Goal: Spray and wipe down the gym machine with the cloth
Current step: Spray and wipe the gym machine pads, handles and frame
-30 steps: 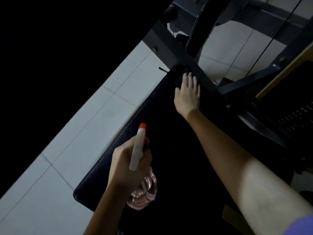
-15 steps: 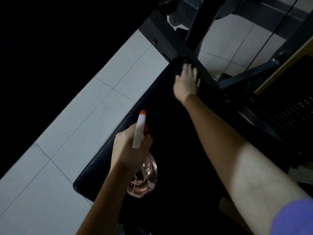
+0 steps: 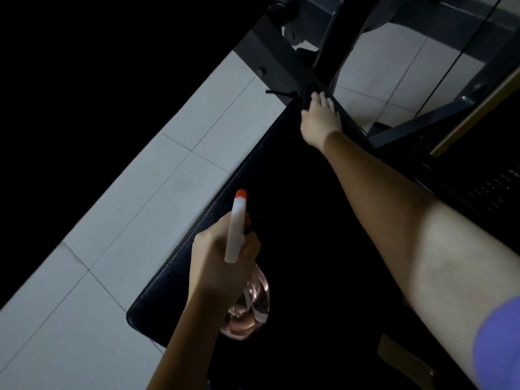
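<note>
Left hand: the left hand [image 3: 219,266] grips a spray bottle [image 3: 235,237] round its neck, fingers curled about it, with the forefinger out in front of the white head where the trigger would sit.
Right hand: the right hand [image 3: 319,121] lies palm down at the far end of the arm's reach, fingers fairly straight and close together, pressing on a cloth [image 3: 305,100].
Spray bottle look: a long white head ends in an orange tip that points away from the person. The rounded clear body below the fist has a pinkish tint and catches some light.
Spray bottle place: held in the air above the near left part of the black pad [image 3: 281,206], tilted so that the head points towards the far end.
Cloth look: dark, almost the same tone as what lies under it, bunched beneath the fingertips. A thin frayed strand sticks out to the left over the pale floor.
Cloth place: at the far end of the black pad, where it meets the grey frame [image 3: 270,52]. Most of it is hidden under the hand.
Black pad: long and flat with a grained surface that shows along its left edge. The middle is too dark to read.
Grey frame: angled metal bars with bolts, crossing beyond the pad.
Surroundings: a tiled floor [image 3: 140,198] of pale squares runs along the left. A purple sleeve [image 3: 498,342] covers the right upper arm.
</note>
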{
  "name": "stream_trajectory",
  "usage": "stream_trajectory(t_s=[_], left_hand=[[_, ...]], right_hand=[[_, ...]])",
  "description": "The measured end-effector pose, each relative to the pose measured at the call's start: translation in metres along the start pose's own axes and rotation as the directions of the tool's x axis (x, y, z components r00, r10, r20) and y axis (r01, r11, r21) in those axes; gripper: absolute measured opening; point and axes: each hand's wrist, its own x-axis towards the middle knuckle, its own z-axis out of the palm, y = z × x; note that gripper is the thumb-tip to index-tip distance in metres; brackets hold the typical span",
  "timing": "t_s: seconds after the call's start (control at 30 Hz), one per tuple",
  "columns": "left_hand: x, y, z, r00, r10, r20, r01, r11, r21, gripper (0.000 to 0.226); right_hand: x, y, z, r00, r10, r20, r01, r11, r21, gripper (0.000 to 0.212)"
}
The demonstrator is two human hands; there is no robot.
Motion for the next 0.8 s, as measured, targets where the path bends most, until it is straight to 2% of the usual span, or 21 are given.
stream_trajectory(t_s=[0.07, 0.13, 0.23, 0.33, 0.4, 0.43, 0.53, 0.57, 0.6, 0.63, 0.7, 0.8], left_hand=[[-0.003, -0.003, 0.001, 1.000, -0.009, -0.012, 0.008, 1.000, -0.029, 0.024], [-0.004, -0.005, 0.001, 0.999, -0.038, -0.034, 0.037, 0.998, -0.048, 0.022], [-0.003, -0.006, 0.001, 0.998, -0.041, -0.050, 0.040, 0.999, -0.017, 0.015], [-0.002, -0.004, 0.002, 0.998, -0.052, -0.035, 0.051, 0.998, -0.038, 0.006], [-0.003, -0.003, 0.000, 0.999, -0.043, -0.023, 0.042, 0.997, -0.064, 0.010], [-0.004, -0.003, 0.000, 0.999, -0.041, -0.015, 0.039, 0.995, -0.086, 0.015], [-0.005, -0.007, 0.002, 0.999, -0.016, -0.046, 0.013, 0.998, -0.066, 0.021], [-0.004, -0.006, 0.003, 0.998, -0.006, -0.056, 0.004, 0.999, -0.034, 0.019], [-0.004, -0.005, 0.004, 0.998, 0.005, -0.069, -0.006, 1.000, -0.002, 0.014], [-0.005, -0.003, 0.004, 0.997, 0.017, -0.077, -0.015, 1.000, 0.021, 0.008], [-0.005, -0.002, 0.005, 0.997, 0.030, -0.071, -0.028, 0.999, 0.019, 0.007], [-0.009, -0.006, 0.003, 0.998, -0.001, -0.055, -0.002, 0.998, -0.061, 0.022]], right_hand=[[0.008, -0.017, 0.004, 1.000, 0.005, -0.022, -0.005, 1.000, -0.001, 0.055], [-0.003, -0.025, 0.014, 0.989, -0.135, -0.053, 0.131, 0.989, -0.074, 0.054], [-0.043, -0.017, 0.034, 0.888, -0.460, -0.021, 0.452, 0.881, -0.141, 0.051], [-0.063, 0.014, 0.028, 0.785, -0.614, 0.083, 0.620, 0.778, -0.101, 0.053], [-0.054, 0.024, 0.018, 0.793, -0.596, 0.127, 0.609, 0.783, -0.130, 0.056], [-0.046, 0.021, 0.017, 0.829, -0.549, 0.106, 0.559, 0.817, -0.143, 0.057], [-0.039, -0.009, 0.026, 0.959, -0.278, -0.060, 0.274, 0.959, -0.076, 0.062], [-0.043, -0.020, 0.032, 0.970, -0.230, -0.085, 0.225, 0.972, -0.064, 0.062], [-0.052, -0.026, 0.039, 0.965, -0.250, -0.086, 0.244, 0.967, -0.074, 0.061], [-0.066, -0.028, 0.046, 0.942, -0.331, -0.061, 0.325, 0.941, -0.096, 0.061], [-0.101, -0.019, 0.058, 0.842, -0.538, 0.040, 0.539, 0.835, -0.115, 0.060], [-0.131, 0.019, 0.055, 0.675, -0.701, 0.231, 0.737, 0.651, -0.179, 0.059]])
